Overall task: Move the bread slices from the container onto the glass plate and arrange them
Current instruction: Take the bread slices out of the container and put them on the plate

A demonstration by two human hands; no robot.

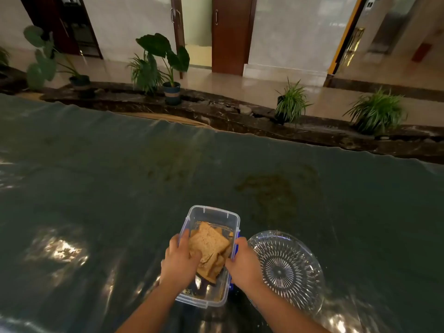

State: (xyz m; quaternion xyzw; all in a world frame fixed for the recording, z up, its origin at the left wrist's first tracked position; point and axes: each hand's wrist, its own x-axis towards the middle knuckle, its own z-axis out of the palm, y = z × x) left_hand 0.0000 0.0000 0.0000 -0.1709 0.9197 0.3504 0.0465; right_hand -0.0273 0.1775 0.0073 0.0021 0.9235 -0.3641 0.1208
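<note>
The left hand [180,257] is pinching the bread slices [209,246] in the container [211,212]; the right hand [241,259] is gripping its rim. Bread looks light, soft, crumbly; better holding the edges gently.

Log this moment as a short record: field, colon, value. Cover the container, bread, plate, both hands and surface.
container: clear plastic container, lid off, blue side clips, on the table
bread: brown bread slices piled inside the container
plate: cut-glass plate, bare, just right of the container
left hand: left hand reaching into the container, fingers on the slices
right hand: right hand gripping the container's right rim
surface: table under a dark glossy cover
task state: no slice on the plate yet
</note>
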